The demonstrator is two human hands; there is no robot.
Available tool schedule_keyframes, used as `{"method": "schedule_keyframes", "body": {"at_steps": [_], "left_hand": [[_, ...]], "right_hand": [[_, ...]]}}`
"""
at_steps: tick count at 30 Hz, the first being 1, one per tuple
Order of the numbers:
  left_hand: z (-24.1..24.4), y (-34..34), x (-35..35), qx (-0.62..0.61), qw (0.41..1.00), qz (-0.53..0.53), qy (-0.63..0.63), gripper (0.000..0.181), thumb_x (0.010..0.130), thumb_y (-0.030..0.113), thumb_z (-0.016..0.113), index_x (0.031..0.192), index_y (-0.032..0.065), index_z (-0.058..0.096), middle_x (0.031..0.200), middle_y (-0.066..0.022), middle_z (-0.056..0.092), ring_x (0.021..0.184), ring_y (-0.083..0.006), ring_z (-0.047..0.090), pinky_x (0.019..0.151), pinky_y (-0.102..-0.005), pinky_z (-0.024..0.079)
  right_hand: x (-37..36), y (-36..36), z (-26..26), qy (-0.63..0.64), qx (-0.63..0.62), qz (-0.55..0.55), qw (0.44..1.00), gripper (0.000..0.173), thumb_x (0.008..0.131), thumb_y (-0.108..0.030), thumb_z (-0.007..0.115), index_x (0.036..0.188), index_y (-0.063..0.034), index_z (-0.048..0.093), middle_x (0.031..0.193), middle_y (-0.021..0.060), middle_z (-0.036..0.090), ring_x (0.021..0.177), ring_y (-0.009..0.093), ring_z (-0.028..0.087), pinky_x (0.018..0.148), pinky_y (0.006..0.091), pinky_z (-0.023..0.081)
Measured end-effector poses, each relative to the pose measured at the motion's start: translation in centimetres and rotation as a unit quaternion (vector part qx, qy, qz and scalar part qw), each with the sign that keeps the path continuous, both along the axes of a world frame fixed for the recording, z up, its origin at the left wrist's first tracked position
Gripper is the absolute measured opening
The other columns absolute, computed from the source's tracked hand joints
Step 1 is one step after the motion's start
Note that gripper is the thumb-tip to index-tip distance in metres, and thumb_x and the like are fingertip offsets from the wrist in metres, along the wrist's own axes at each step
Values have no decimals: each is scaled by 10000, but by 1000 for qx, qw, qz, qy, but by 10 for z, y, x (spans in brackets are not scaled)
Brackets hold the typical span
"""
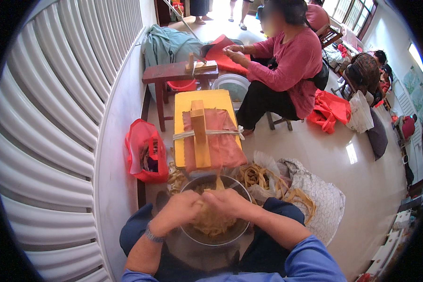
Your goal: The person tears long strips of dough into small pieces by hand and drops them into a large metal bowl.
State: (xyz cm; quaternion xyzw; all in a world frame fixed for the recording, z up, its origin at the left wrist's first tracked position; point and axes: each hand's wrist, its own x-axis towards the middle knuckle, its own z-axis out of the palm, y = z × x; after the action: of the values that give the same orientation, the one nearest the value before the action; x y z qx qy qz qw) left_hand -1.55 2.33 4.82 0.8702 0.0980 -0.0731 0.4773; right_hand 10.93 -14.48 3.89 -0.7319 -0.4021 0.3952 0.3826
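My left hand and my right hand meet above a metal basin, fingers closed on a pale yellowish strip that sticks up between them. What the strip is made of cannot be told. Inside the basin lies a wet, tangled mass of yellowish strips. Just beyond stands a yellow-topped stool with a reddish cloth over it. A wooden block piece with an upright rests on the cloth, bound down by a white cord.
A red bag stands left by the wall. Right of the basin lie coiled tan strips and a patterned white sack. A person in pink sits beyond, near a white bucket and a dark red bench.
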Motion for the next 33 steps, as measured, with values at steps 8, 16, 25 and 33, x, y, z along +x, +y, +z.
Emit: {"method": "schedule_keyframes", "body": {"at_steps": [8, 16, 25, 33], "left_hand": [[-15, -1, 4, -16, 977, -94, -192, 519, 842, -27, 519, 1356, 38, 486, 1250, -218, 582, 1154, -304, 598, 920, -392, 495], [-11, -8, 1, -9, 987, 26, -155, 236, 866, 18, 566, 1094, 20, 628, 1012, -190, 654, 983, -368, 651, 846, -392, 523], [-12, 6, 0, -282, 957, 65, 33, 113, 935, 89, 584, 1015, 26, 633, 910, -31, 658, 815, -130, 630, 743, -277, 517], [-9, 11, -8, -470, 875, 79, 82, 175, 948, 157, 613, 1038, 7, 624, 938, -61, 665, 801, -141, 641, 754, -283, 528]], "right_hand": [[16, -10, -47, 479, -113, 11, 870, 470, 1035, -507, 391, 1049, -109, 640, 862, 27, 609, 698, 104, 509, 685, 244, 426], [14, 0, -13, 251, -76, 31, 965, 493, 960, -556, 557, 983, -68, 621, 852, 8, 597, 729, 124, 544, 639, 279, 463], [17, -6, 6, 6, 75, 1, 997, 366, 882, -361, 737, 1102, -81, 653, 964, 119, 700, 893, 207, 689, 790, 342, 525], [15, -7, 17, -26, 92, 42, 995, 297, 871, -289, 758, 1056, -71, 678, 939, 101, 687, 853, 196, 674, 758, 318, 522]]}}
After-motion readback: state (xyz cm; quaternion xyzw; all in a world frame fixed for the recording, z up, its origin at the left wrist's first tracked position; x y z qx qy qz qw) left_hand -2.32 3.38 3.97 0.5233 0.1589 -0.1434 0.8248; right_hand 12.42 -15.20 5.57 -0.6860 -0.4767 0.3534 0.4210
